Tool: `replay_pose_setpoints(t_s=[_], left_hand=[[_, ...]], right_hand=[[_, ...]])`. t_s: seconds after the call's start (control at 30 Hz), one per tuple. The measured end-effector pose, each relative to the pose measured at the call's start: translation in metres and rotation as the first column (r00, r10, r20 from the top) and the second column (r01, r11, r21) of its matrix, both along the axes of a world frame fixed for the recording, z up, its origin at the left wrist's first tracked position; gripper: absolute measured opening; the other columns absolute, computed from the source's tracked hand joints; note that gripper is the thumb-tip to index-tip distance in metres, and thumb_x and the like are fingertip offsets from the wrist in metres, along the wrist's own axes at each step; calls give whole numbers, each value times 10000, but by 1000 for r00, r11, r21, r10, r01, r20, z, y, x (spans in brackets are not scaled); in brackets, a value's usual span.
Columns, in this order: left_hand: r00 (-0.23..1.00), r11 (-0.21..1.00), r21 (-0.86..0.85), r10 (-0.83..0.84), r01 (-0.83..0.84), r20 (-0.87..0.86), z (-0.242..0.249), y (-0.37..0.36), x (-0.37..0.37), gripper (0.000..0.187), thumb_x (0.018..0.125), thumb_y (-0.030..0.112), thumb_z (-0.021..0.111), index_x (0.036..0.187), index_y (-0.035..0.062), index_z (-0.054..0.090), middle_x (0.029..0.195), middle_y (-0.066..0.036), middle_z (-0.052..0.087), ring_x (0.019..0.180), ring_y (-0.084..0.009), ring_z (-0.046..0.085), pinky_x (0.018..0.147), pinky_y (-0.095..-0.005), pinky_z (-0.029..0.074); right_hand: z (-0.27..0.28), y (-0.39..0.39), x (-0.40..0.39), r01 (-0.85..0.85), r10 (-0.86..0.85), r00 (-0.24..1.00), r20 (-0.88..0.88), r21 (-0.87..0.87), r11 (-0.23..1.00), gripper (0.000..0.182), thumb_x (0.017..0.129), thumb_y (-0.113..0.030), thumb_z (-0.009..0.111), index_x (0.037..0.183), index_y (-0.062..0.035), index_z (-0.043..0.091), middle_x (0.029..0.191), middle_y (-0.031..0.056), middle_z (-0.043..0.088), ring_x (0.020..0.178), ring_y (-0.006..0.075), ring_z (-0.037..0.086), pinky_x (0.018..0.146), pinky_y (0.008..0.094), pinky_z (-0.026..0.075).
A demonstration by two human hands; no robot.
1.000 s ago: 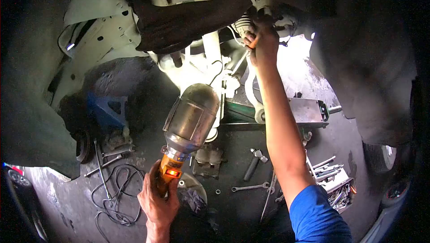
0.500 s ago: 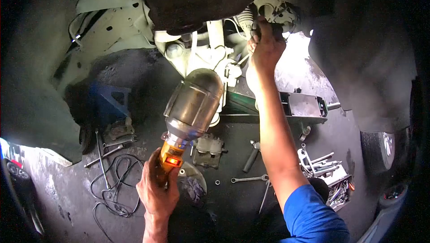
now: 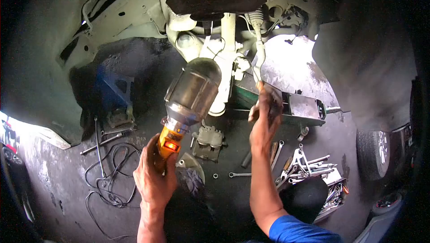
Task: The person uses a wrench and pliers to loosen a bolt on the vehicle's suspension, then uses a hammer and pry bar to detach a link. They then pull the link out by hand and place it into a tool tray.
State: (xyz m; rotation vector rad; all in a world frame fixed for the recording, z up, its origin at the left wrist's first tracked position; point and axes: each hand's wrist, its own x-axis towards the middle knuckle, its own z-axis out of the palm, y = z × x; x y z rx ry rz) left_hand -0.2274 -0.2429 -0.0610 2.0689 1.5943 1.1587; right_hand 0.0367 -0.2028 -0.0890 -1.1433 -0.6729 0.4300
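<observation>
My left hand is wrapped round the yellow handle of a caged work lamp, whose red switch glows. The lamp's metal shade tilts up toward lit suspension parts under a vehicle. Right of them, a pale steering rod runs down from a ribbed rubber boot. At the rod's lower end is my right hand, its fingers closed round the tip; part of the grip is blurred and dark.
On the floor lie a green trolley jack, a brake caliper, a looped black cable, a combination wrench and a tray of tools. A blue stand is at left, a wheel at right.
My right hand has moved down from beside the rubber boot to the rod's lower end. The boot and rod now show clearly. The view has shifted slightly; my left hand still holds the lamp.
</observation>
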Motion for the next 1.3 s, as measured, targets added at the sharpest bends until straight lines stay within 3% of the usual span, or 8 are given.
replay_pose_setpoints(t_s=[0.07, 0.17, 0.23, 0.4, 0.53, 1.0, 1.17, 1.3], left_hand=[[999, 1000, -19, 1, 0, 43, 3, 0, 0, 476, 869, 200, 740, 1283, 38, 571, 1106, -165, 685, 968, -339, 702, 793, -403, 564], [998, 1000, 0, -12, 12, 63, -1, -1, -3, 479, 861, 172, 748, 1285, 39, 570, 1112, -165, 689, 970, -334, 707, 800, -392, 565], [998, 1000, 6, -24, 23, 65, 1, -1, -6, 478, 860, 163, 747, 1285, 37, 568, 1113, -168, 690, 969, -334, 708, 796, -387, 566], [990, 995, -94, -6, 20, 140, 10, -5, -7, 469, 856, 135, 737, 1280, 21, 571, 1130, -176, 689, 1016, -304, 696, 858, -376, 544], [997, 1000, -19, -21, 22, 79, 5, -2, -12, 479, 849, 155, 754, 1275, 30, 573, 1115, -170, 686, 966, -327, 709, 800, -379, 567], [995, 998, -56, 11, -5, 103, 4, 5, -14, 472, 855, 124, 735, 1285, 18, 573, 1131, -188, 684, 994, -309, 711, 820, -366, 564], [996, 996, -88, 11, -3, 94, 3, 2, -14, 488, 860, 153, 742, 1298, 27, 568, 1132, -185, 684, 997, -317, 710, 834, -372, 559], [991, 994, -106, 22, -8, 135, 5, 1, -10, 485, 867, 163, 736, 1301, 27, 565, 1142, -189, 681, 1010, -324, 705, 844, -378, 557]], right_hand=[[-28, -10, -23, -119, 124, 988, -94, 59, 991, 404, 951, -167, 653, 1318, -29, 553, 1039, 70, 635, 724, 101, 592, 530, 230, 487], [-48, -13, -59, -274, 302, 948, -96, 231, 934, 438, 927, -32, 587, 1326, -110, 422, 1171, 120, 551, 844, 178, 618, 627, 308, 520], [-39, -21, -76, -371, 459, 828, -322, 300, 879, 421, 930, -36, 568, 1302, -121, 392, 1228, 123, 525, 897, 198, 612, 691, 348, 513], [-46, -18, -86, -372, 573, 715, -402, 475, 797, 381, 988, -132, 528, 1337, -67, 391, 1208, 118, 522, 935, 220, 585, 788, 374, 496], [-41, 6, -67, -311, 393, 805, -443, 249, 917, 244, 1002, -123, 474, 1237, -58, 488, 1060, 71, 566, 810, 139, 569, 683, 281, 495], [-23, 1, -102, -180, 273, 737, -618, 210, 961, 87, 981, -86, 506, 1061, -114, 524, 775, -6, 458, 599, 79, 473, 433, 224, 374], [-45, 58, -82, -80, 235, 890, -390, 375, 924, 187, 1023, -134, 512, 1207, -105, 497, 892, 30, 551, 601, 74, 476, 453, 217, 400], [-52, 79, -101, 15, 113, 912, -394, 309, 951, 397, 1015, -171, 548, 1363, -98, 372, 952, 23, 569, 664, 85, 506, 549, 237, 454]])
